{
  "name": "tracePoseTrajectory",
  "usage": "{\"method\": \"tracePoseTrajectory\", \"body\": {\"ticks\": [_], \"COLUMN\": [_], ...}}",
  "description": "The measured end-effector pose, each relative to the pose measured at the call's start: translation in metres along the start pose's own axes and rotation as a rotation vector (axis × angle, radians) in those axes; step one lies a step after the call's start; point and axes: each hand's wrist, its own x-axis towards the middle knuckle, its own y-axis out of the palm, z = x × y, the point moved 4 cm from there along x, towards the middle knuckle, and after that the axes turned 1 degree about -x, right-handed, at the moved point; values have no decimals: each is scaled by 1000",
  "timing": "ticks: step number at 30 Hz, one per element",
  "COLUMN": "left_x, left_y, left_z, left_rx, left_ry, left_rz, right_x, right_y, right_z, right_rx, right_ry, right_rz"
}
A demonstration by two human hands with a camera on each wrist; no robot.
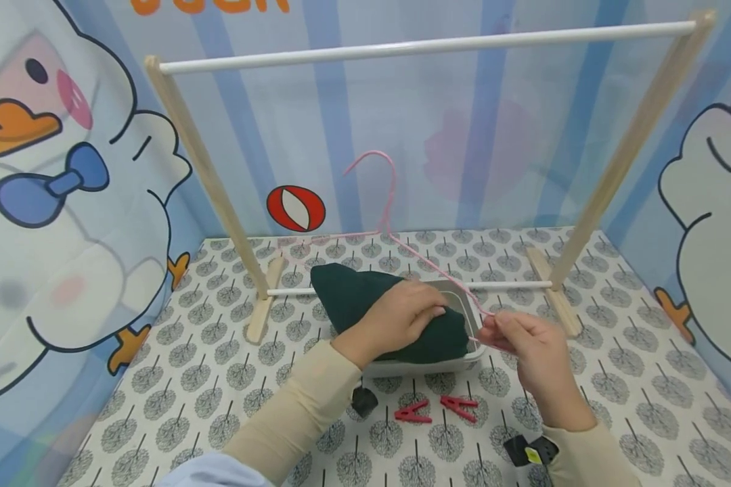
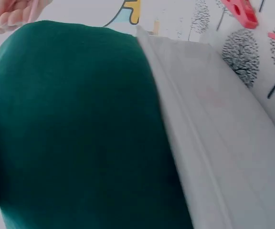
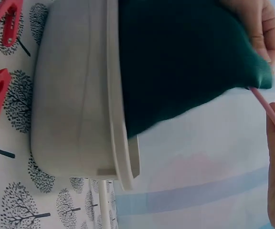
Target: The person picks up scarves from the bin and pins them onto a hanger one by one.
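A dark green cloth [image 1: 356, 294] lies draped over a pale plastic basin [image 1: 423, 368]. My left hand [image 1: 396, 318] holds the cloth from above, fingers bent over its upper edge; the right wrist view shows those fingertips at the cloth's corner [image 3: 259, 76]. A pink wire hanger [image 1: 423, 259] stands hook up behind the cloth, and its lower wire runs in at the cloth's right end. To the right of the basin, my right hand [image 1: 526, 345] pinches the hanger's right corner. The green cloth [image 2: 80, 119] fills much of the left wrist view.
Two red clothespins, one on the left [image 1: 413, 411] and one on the right [image 1: 459, 407], lie in front of the basin. Behind stands a wooden rack with a white top rail [image 1: 426, 47] and a low crossbar [image 1: 508, 285]. A tree-patterned cloth [image 1: 219, 379] covers the table.
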Motion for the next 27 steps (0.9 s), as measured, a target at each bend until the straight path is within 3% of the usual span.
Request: {"method": "tracePoseTrajectory", "body": {"ticks": [3, 5, 12, 18, 23, 25, 27], "left_x": [-4, -6, -14, -16, -18, -20, -25], "left_y": [6, 6, -2, -6, -10, -13, -17], "left_z": [1, 2, 12, 14, 16, 19, 25], "left_rx": [-9, 14, 240, 316, 266, 213, 161], "left_ry": [-62, -81, -86, -14, 29, 14, -42], "left_rz": [121, 157, 144, 68, -64, -107, -164], "right_x": [0, 0, 3, 4, 4, 4, 3], "right_y": [-2, -4, -11, -13, -12, -13, -15], "right_z": [-2, -3, 1, 5, 5, 5, 4], "right_rx": [12, 46, 148, 184, 222, 223, 214], "right_ry": [1, -1, -54, -81, -116, -114, -104], "right_rz": [-31, -44, -84, -98, -79, -78, -82]}}
